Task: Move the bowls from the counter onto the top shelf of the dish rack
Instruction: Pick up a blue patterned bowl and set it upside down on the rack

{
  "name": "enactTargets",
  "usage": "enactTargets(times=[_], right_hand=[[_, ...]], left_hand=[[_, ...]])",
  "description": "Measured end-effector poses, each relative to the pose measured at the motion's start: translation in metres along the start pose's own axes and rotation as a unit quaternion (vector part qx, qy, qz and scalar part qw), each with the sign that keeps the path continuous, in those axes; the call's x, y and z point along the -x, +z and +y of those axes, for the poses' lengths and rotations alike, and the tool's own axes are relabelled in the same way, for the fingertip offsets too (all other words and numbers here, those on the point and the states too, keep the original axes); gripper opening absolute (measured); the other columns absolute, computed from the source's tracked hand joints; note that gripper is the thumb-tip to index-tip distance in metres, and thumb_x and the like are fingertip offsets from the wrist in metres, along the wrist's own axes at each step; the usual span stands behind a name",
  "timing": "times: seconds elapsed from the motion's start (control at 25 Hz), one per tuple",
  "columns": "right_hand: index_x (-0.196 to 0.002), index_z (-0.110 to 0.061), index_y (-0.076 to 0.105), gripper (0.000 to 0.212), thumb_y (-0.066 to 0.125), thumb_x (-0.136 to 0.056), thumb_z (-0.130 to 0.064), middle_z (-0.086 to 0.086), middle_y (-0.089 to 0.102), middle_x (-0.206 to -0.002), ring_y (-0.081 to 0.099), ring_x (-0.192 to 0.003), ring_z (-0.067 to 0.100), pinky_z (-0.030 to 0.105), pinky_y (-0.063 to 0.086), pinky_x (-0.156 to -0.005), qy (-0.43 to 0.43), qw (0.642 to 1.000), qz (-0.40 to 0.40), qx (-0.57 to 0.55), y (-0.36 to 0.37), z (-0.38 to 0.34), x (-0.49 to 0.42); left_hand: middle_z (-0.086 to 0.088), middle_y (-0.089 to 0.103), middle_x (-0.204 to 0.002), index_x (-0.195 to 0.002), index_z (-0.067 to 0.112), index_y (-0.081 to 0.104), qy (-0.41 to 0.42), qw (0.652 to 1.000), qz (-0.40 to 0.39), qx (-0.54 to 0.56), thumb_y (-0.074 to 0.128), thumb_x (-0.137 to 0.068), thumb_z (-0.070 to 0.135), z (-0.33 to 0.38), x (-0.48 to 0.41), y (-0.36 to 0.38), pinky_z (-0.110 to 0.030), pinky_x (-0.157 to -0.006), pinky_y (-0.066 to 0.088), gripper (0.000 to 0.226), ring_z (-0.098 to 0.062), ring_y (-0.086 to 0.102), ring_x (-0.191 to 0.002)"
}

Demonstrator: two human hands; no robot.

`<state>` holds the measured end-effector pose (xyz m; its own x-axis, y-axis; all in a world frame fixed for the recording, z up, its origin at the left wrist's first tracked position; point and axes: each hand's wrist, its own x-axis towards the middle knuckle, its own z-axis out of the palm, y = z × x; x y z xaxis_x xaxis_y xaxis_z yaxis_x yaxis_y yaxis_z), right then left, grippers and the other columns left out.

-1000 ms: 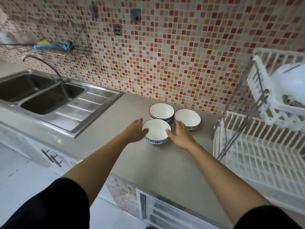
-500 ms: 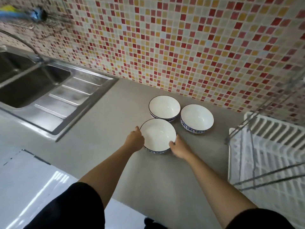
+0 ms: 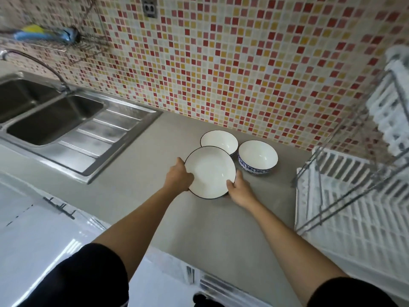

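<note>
Three white bowls with blue-patterned outsides are on the grey counter [image 3: 137,173] near the tiled wall. The nearest bowl [image 3: 210,171] is gripped on both sides: my left hand [image 3: 179,176] clasps its left rim and my right hand [image 3: 239,187] its lower right rim. It looks raised a little, overlapping the rear bowl [image 3: 219,140]. The third bowl [image 3: 257,157] stands to the right. The white dish rack [image 3: 354,202] is at the right; its top shelf [image 3: 389,116] shows at the upper right edge.
A steel double sink [image 3: 53,120] with a drainboard and curved tap fills the left. A wire wall shelf [image 3: 55,38] holds blue and yellow items. A socket [image 3: 149,6] sits high on the mosaic wall. The counter's front edge runs below my arms.
Both hands have closed on the nearest bowl and it appears lifted slightly, now overlapping the rear bowl. The camera view has shifted, bringing the rack's top shelf back into sight.
</note>
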<state>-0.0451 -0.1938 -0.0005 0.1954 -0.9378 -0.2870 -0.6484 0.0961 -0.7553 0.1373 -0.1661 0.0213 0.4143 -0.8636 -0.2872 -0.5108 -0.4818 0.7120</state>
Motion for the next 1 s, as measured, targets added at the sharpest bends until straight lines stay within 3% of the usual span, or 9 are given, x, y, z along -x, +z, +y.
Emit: enactTargets(times=[0.24,0.32,0.4,0.48,0.56,0.64,0.76,0.88,1.0], right_hand=[[-0.121,-0.012,0.034,0.040,0.037,-0.097,-0.044,-0.007,0.053,-0.104,0.056,-0.088,0.008,0.021,0.051,-0.064,-0.079,0.978,0.049,-0.186,-0.039,-0.038,0.102],[-0.115,-0.016,0.028,0.042,0.031,-0.095,-0.053,-0.012,0.047,-0.098,0.054,-0.088,0.006,0.037,0.057,-0.076,-0.096,0.967,0.057,-0.230,-0.056,-0.049,0.135],[-0.114,-0.018,0.026,0.064,0.024,-0.080,-0.072,-0.011,0.046,-0.108,0.052,-0.108,0.020,0.051,0.047,-0.098,-0.132,0.963,0.082,-0.222,-0.078,-0.059,0.163],[-0.126,-0.016,0.024,0.084,0.013,-0.073,-0.079,0.005,0.043,-0.134,0.043,-0.128,0.033,0.054,0.039,-0.106,-0.164,0.959,0.105,-0.208,-0.102,-0.069,0.189],[-0.127,-0.024,0.027,0.090,0.010,-0.067,-0.089,0.019,0.040,-0.141,0.045,-0.127,0.036,0.058,0.039,-0.104,-0.198,0.945,0.137,-0.220,-0.128,-0.074,0.213],[-0.114,-0.038,0.030,0.085,0.012,-0.056,-0.096,0.006,0.050,-0.131,0.054,-0.118,0.027,0.059,0.041,-0.100,-0.240,0.925,0.183,-0.231,-0.156,-0.076,0.236],[-0.108,-0.050,0.031,0.056,0.027,-0.066,-0.087,-0.011,0.056,-0.117,0.059,-0.104,0.014,0.056,0.046,-0.097,-0.294,0.898,0.225,-0.237,-0.200,-0.074,0.268],[-0.125,-0.055,0.033,0.060,0.037,-0.070,-0.079,-0.015,0.055,-0.130,0.055,-0.120,0.011,0.050,0.044,-0.104,-0.339,0.888,0.234,-0.204,-0.258,-0.056,0.293],[-0.125,-0.061,0.035,0.069,0.045,-0.062,-0.087,-0.021,0.054,-0.130,0.055,-0.122,0.012,0.050,0.044,-0.104,-0.352,0.890,0.237,-0.166,-0.327,-0.020,0.308]], left_hand=[[-0.011,0.055,-0.103,-0.111,0.010,0.040,0.089,0.986,0.035,0.140,0.042,-0.083,0.065,0.029,0.091,-0.034,-0.053,-0.081,0.057,0.061,-0.033,0.060,-0.099],[-0.006,0.054,-0.107,-0.108,0.019,0.038,0.126,0.975,0.038,0.179,0.032,-0.079,0.076,0.047,0.120,-0.040,-0.055,-0.090,0.052,0.063,-0.032,0.058,-0.105],[-0.001,0.050,-0.120,-0.113,0.030,0.035,0.180,0.954,0.030,0.240,0.028,-0.071,0.083,0.072,0.148,-0.048,-0.056,-0.097,0.048,0.067,-0.031,0.054,-0.116],[0.002,0.049,-0.113,-0.102,0.033,0.037,0.229,0.931,0.040,0.280,0.030,-0.067,0.083,0.098,0.173,-0.057,-0.057,-0.096,0.048,0.061,-0.030,0.053,-0.117],[0.003,0.047,-0.095,-0.083,0.036,0.037,0.276,0.908,0.058,0.309,0.034,-0.068,0.079,0.124,0.199,-0.064,-0.058,-0.093,0.049,0.046,-0.029,0.055,-0.108],[0.000,0.047,-0.095,-0.077,0.035,0.036,0.327,0.875,0.043,0.354,0.041,-0.066,0.073,0.150,0.222,-0.065,-0.051,-0.090,0.051,0.040,-0.026,0.053,-0.099],[-0.009,0.045,-0.111,-0.084,0.031,0.037,0.399,0.822,-0.030,0.406,0.046,-0.061,0.065,0.188,0.255,-0.055,-0.039,-0.080,0.051,0.042,-0.021,0.052,-0.100],[-0.006,0.050,-0.122,-0.098,0.032,0.043,0.464,0.779,-0.091,0.411,0.048,-0.062,0.061,0.231,0.278,-0.028,-0.028,-0.079,0.053,0.046,-0.017,0.056,-0.105],[-0.001,0.053,-0.132,-0.123,0.029,0.048,0.486,0.789,-0.131,0.353,0.052,-0.063,0.069,0.278,0.287,0.008,-0.034,-0.092,0.048,0.072,-0.018,0.055,-0.117]])
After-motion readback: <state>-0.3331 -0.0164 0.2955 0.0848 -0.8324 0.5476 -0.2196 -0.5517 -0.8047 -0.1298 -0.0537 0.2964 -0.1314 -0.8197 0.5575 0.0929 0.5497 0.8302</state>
